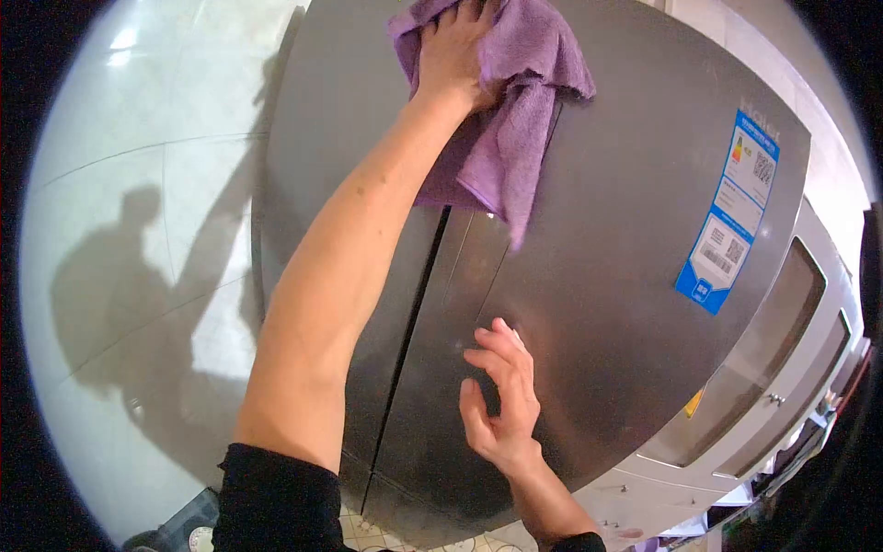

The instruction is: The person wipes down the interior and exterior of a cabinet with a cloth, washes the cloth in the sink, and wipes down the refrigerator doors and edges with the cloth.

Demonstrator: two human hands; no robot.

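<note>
A purple cloth lies bunched against the upper part of a dark grey refrigerator. My left hand holds it there, with the arm stretched up across the door and the fingertips partly hidden in the folds. One corner of the cloth hangs down over the dark gap between the two doors. Lower down, my right hand is empty, its fingers apart and loosely bent, close in front of the right door; I cannot tell whether it touches the surface.
A blue and white energy label is stuck on the right door. Beyond it stand white cabinets with framed panels and small knobs. To the left is a pale tiled wall with shadows on it. Some tiled floor shows at the bottom.
</note>
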